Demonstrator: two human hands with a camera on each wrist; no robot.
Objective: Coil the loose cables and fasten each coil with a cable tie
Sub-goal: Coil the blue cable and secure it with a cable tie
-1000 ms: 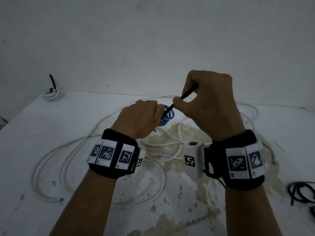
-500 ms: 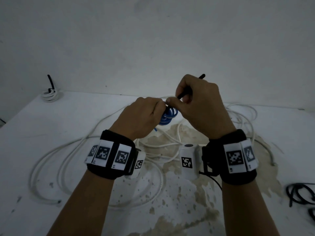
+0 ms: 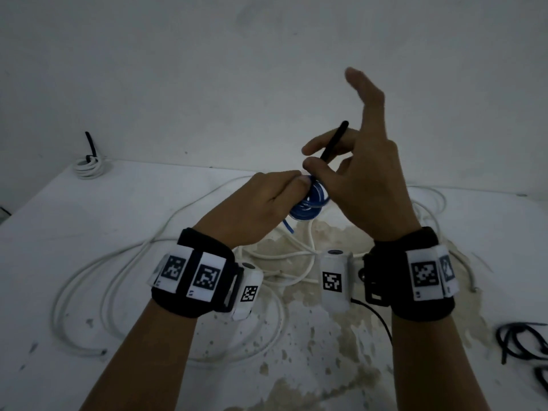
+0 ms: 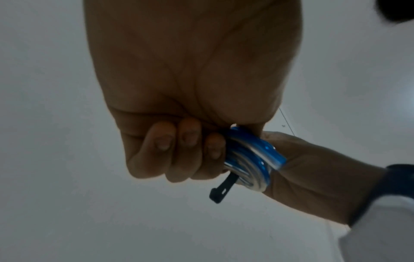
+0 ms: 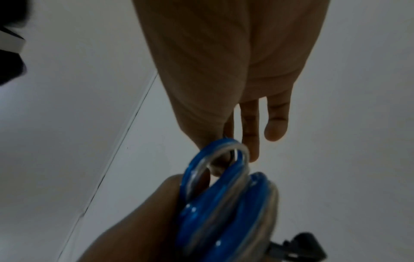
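My left hand [image 3: 293, 185] grips a small coil of blue cable [image 3: 310, 201] above the table, with its fingers curled round the loops. A black cable tie [image 3: 333, 140] runs up from the coil, and my right hand [image 3: 307, 158] pinches its tail between thumb and forefinger while the other fingers [image 3: 364, 93] spread upward. The left wrist view shows the blue coil [image 4: 253, 159] beside my curled fingers [image 4: 188, 140], with the tie's head [image 4: 220, 192] hanging below. In the right wrist view the blue coil [image 5: 224, 203] sits close in, and the tie's head [image 5: 298, 248] is at the bottom.
A long loose white cable [image 3: 89, 280] sprawls over the stained white table [image 3: 59, 221] under both wrists. A white coil [image 3: 89, 169] fastened with a black tie lies at the back left by the wall. Black cable [image 3: 519, 342] lies at the right edge.
My right hand has risen and opened from a fist, so only thumb and forefinger hold the tie, whose tail now points up. The left hand keeps hold of the blue coil.
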